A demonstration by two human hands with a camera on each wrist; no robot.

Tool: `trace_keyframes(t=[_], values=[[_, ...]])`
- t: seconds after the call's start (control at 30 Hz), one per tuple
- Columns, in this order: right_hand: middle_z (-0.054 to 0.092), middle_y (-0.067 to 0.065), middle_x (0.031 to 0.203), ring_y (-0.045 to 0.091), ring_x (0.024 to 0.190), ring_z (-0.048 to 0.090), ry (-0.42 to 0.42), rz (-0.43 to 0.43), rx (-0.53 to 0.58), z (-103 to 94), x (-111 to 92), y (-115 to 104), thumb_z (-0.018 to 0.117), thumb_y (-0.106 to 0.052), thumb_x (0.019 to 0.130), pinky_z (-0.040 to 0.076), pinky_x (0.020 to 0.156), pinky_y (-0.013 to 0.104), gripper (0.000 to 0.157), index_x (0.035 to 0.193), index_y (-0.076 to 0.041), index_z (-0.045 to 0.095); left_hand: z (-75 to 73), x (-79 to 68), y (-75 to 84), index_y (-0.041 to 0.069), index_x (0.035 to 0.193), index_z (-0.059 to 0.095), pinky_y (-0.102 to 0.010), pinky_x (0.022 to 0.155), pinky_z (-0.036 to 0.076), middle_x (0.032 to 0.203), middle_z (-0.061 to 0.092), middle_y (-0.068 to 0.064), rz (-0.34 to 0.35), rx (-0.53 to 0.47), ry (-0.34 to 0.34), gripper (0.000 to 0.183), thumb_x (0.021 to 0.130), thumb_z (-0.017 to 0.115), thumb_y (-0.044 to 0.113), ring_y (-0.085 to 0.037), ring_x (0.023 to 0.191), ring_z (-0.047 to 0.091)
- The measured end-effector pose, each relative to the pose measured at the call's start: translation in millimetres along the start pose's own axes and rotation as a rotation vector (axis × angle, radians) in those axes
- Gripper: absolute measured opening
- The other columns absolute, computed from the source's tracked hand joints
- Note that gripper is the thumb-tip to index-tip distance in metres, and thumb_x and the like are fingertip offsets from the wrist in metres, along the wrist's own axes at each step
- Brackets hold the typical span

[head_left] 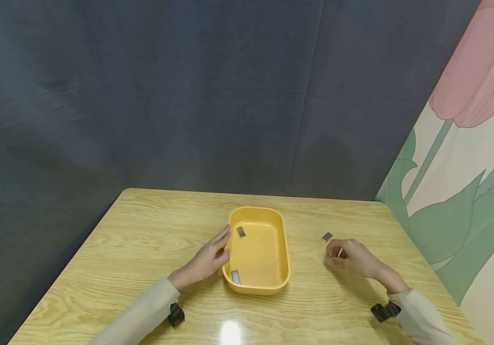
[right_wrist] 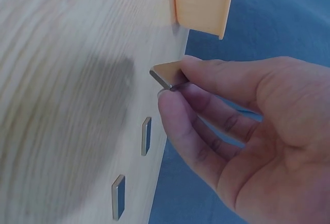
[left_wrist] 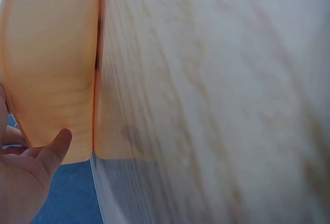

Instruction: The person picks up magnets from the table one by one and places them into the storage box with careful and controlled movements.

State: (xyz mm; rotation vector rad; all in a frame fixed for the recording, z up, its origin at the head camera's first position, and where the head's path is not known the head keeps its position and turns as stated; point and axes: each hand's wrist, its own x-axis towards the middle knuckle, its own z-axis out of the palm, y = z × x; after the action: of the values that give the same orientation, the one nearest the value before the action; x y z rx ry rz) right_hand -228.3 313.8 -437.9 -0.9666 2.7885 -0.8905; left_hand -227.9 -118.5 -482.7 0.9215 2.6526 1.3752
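Note:
A yellow rectangular tray [head_left: 259, 287] stands on the table, with two small shiny metal blocks inside, one block [head_left: 241, 232] near the far left and another block [head_left: 236, 277] at the near left corner. My left hand [head_left: 205, 258] rests against the tray's left side, fingers fairly straight at the rim and thumb [left_wrist: 62, 139] on the outer wall. To the tray's right, my right hand [head_left: 350, 256] pinches a flat metal block [right_wrist: 170, 73] between thumb and fingertips, above the table. Two similar blocks, a nearer block [right_wrist: 118, 197] and a farther block [right_wrist: 146, 136], lie below that hand.
The wooden table [head_left: 143, 230] has a rounded far edge, with a dark curtain [head_left: 212, 96] behind it. A wall panel with painted tulips [head_left: 471, 143] borders the right side. Each wrist wears a small black camera, such as the right camera [head_left: 385, 311].

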Motion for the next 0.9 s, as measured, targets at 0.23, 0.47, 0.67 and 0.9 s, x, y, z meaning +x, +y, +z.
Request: trace_keyframes(t=[0.23,0.47,0.67,0.9], values=[[0.065,0.004,0.08,0.01,0.057,0.058,0.017,-0.028,0.035,1.4,4,-5,0.07,0.001,0.089,0.049,0.049,0.023,0.01,0.096,-0.005,0.066,0.5,0.2,0.1,-0.011,0.15,0.025,-0.028,0.102,0.045,0.163,0.01,-0.015,0.005,-0.007,-0.004,0.056,0.103,0.05,0.006,-0.029,0.144,0.025],[0.065,0.004,0.082,0.014,0.057,0.06,0.015,-0.028,0.046,2.1,9,-9,0.068,0.002,0.091,0.05,0.049,0.023,0.01,0.098,-0.004,0.066,0.4,0.1,-0.9,-0.011,0.151,0.024,-0.028,0.102,0.045,0.164,0.009,-0.015,0.012,-0.022,-0.013,0.057,0.103,0.05,0.006,-0.029,0.144,0.025],[0.065,-0.003,0.083,0.007,0.064,0.06,0.043,-0.063,0.038,3.3,14,-14,0.068,0.002,0.09,0.052,0.052,0.023,0.013,0.097,-0.009,0.067,0.8,0.0,-1.0,-0.011,0.15,0.024,-0.028,0.102,0.045,0.163,0.009,-0.015,0.013,-0.009,-0.007,0.056,0.103,0.05,0.006,-0.03,0.144,0.025],[0.066,-0.004,0.083,0.006,0.068,0.06,0.068,-0.056,0.016,5.0,20,-21,0.07,0.002,0.088,0.053,0.055,0.023,0.014,0.095,-0.009,0.069,1.4,-0.3,0.0,-0.015,0.149,0.025,-0.029,0.101,0.046,0.162,0.011,-0.022,0.036,-0.012,0.007,0.055,0.102,0.049,0.001,-0.034,0.14,0.033]])
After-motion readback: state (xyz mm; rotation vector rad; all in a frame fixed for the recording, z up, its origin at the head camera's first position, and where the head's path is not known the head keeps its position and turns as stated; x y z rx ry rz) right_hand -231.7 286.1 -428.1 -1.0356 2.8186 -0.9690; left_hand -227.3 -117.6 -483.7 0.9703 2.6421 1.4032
